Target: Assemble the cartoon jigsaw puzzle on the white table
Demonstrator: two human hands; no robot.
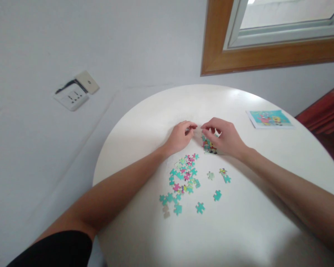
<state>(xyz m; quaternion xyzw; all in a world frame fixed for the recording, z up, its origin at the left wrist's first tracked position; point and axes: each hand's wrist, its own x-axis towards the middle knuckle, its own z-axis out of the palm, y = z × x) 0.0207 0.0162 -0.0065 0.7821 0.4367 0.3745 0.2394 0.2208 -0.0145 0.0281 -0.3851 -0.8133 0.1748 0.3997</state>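
Note:
A partly joined jigsaw puzzle [209, 145] lies on the white round table, partly hidden under my right hand [225, 136]. The fingers of that hand are bent, thumb and fingertips close together at the puzzle's upper left. Just left of it is my left hand [180, 137], its fingers curled in and its tips pointing at the right hand. Anything between the fingertips of either hand is too small to make out. Nearer me spreads a pile of loose puzzle pieces [187, 175], mostly turquoise with some pink and yellow.
Single pieces lie apart from the pile, among them a turquoise piece [200, 207] and another turquoise piece [217, 195]. A picture card [272, 119] with cartoon figures rests at the table's far right. Behind the round table [144, 111] are a wall socket [72, 97] and a wood-framed window [215, 59].

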